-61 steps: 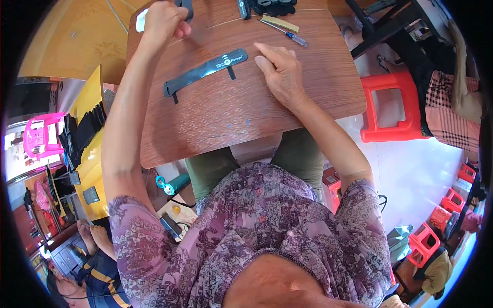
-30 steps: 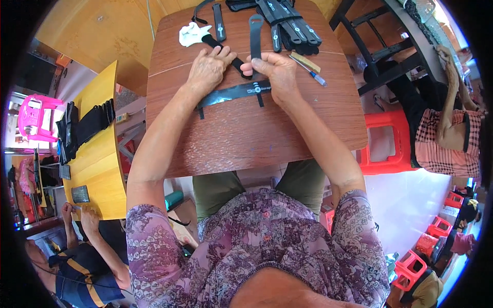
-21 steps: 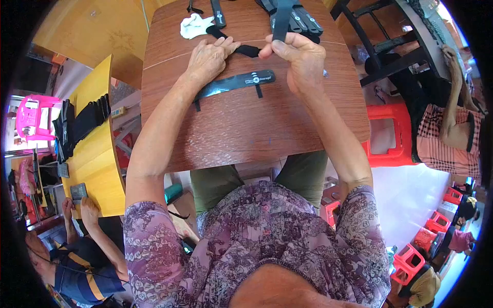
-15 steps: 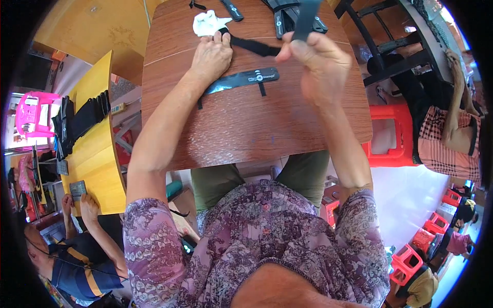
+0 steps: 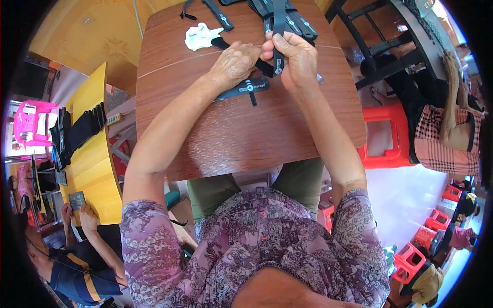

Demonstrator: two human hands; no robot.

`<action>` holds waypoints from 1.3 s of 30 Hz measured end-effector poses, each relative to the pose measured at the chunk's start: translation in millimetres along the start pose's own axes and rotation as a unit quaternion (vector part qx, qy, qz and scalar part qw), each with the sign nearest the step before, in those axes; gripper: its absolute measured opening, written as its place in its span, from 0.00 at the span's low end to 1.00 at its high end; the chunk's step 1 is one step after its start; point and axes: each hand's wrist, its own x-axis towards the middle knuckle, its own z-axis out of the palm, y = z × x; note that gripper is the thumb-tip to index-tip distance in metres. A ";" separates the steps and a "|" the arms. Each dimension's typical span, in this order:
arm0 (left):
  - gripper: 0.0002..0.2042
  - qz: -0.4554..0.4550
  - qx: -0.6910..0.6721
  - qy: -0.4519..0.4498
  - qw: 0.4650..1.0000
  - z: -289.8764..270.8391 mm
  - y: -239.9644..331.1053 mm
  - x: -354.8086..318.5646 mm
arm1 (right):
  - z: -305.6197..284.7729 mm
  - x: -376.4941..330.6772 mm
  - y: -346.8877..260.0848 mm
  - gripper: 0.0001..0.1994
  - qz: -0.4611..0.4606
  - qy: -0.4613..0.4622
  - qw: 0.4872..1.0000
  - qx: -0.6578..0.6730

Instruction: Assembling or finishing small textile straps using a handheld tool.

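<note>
My right hand (image 5: pixel 295 54) pinches a dark strap (image 5: pixel 279 25) between thumb and fingers. One length of it rises toward the far edge, and a rounded end with white print hangs below the fingers. My left hand (image 5: pixel 237 62), its fingers bent and close together, presses over a black webbing strip (image 5: pixel 264 68) that shows on both sides of it. Under my left wrist lies a flat, shiny black strap piece (image 5: pixel 251 86) with white print and a short tab, partly hidden. Beyond the left hand is a crumpled white cloth (image 5: pixel 201 37).
More black straps (image 5: pixel 295 23) are heaped at the far right of the brown table (image 5: pixel 246 133), and another strap (image 5: pixel 218 14) lies at the far left. A co-worker's hands (image 5: pixel 88 215) are at a yellow table (image 5: pixel 90 174) on the left. A red stool (image 5: pixel 387 136) stands on the right.
My left hand has slid right along the webbing, away from the white cloth. My right hand has come left and turned, with the strap's printed end now hanging below it.
</note>
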 end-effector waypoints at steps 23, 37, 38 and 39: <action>0.10 -0.049 0.070 -0.010 0.996 28.2 -20.9 -7.7 | 24.6 -55.0 -1.4 0.05 -0.025 -0.020 0.987 -0.155; 0.06 0.032 0.052 0.082 0.995 13.5 -19.4 12.1 | -29.2 -5.4 3.3 0.07 0.007 0.083 0.985 0.153; 0.06 0.022 0.053 0.073 0.996 14.3 -19.9 13.4 | -27.8 -5.4 2.7 0.07 0.007 0.085 0.985 0.153; 0.07 0.013 0.055 0.064 0.996 15.0 -20.6 15.1 | -26.3 -5.2 1.7 0.07 0.009 0.090 0.984 0.152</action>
